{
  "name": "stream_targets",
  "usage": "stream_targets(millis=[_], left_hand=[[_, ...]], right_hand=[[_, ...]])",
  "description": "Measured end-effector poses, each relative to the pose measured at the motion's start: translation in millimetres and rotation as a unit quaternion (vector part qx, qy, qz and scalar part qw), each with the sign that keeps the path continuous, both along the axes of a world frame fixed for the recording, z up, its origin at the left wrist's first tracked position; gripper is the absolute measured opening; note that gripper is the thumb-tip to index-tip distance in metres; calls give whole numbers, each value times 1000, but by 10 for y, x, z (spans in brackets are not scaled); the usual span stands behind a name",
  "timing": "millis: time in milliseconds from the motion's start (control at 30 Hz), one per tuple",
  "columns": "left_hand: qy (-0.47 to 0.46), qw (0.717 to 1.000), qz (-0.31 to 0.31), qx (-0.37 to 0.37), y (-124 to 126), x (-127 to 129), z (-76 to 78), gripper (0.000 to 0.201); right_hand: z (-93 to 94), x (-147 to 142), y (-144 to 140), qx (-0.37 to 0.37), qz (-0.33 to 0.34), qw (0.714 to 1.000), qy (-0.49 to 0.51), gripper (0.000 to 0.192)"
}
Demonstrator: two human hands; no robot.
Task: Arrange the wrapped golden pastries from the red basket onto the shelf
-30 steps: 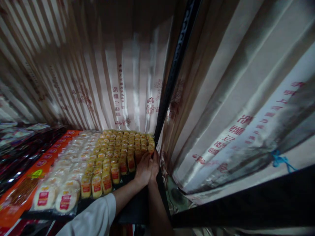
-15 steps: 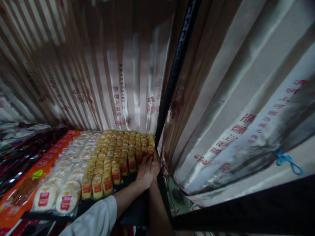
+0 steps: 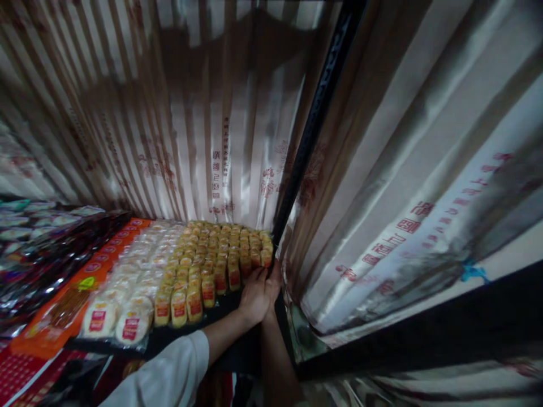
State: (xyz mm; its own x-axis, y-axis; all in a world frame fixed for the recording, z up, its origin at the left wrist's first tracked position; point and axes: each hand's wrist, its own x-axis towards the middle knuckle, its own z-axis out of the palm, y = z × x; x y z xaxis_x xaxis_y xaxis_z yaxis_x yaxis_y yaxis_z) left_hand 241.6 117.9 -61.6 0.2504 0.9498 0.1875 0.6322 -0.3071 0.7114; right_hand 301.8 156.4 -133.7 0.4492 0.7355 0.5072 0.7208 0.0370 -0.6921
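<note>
1. Farthest left of the black post (image 3: 316, 118), dark packets (image 3: 29, 249) and the orange packs (image 3: 91, 271) lie flat on the tabletop (image 3: 229, 308). They are well apart from both hands, so the risk there seems small; only a shove passed along through the packed rows would be likely to shift them.
2. Nearer the black post, the white round cakes (image 3: 127, 294) lie flat at the tabletop's front edge. Should the neighbouring rows get pushed sideways, the frontmost cakes look likeliest to slide off.
3. The yellow packets (image 3: 212, 260) stand on edge in tight rows running up to the foot of the black post. A knock to the corner row could topple them in a chain, since each leans on the next.
4. The left hand (image 3: 253, 294) rests at that corner, fingers curled against the end of the nearest row; whether its grip has closed on a packet cannot be told.
5. The right hand (image 3: 274, 280) presses in beside it, just at the foot of the black post, mostly hidden; its grip cannot be told either. With both hands crowded together, one could jog the other.
6. Right of the black post hangs the satin curtain (image 3: 403, 186); a snagged fold could drag across the rows.
</note>
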Motion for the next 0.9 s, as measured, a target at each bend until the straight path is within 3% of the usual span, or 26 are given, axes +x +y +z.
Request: stream_targets(millis=[133,267,367,500,633,700,767,800,900], left_hand=[[-17,999,-9,-29,-381,-330,132,45],[-89,995,-44,-10,-879,-592,141,45],[-128,991,-30,-31,-1307,-814,107,42],[-142,988,0,-57,-1904,-1202,23,41],[-156,982,52,-93,-2371,-1636,-173,38],[-164,970,129,-122,-2474,-1852,-315,42],[-138,946,244,-166,-2458,-2066,-463,42],[-91,937,280,-189,-2407,-2172,-532,40],[101,908,299,-274,-2151,-2477,-700,32]], right_hand=[[248,-108,-296,-47,11,998,45,50],[405,-340,-818,-75,32,992,100,46],[408,-555,-1264,-86,77,984,137,46],[333,-874,-1805,-79,159,977,115,40],[219,-1257,-2211,-85,262,955,108,30],[110,-1461,-2334,-112,328,930,118,30],[-55,-1654,-2398,-157,357,911,132,31],[-155,-1743,-2411,-186,359,905,136,31],[-475,-1985,-2401,-297,360,867,175,32]])
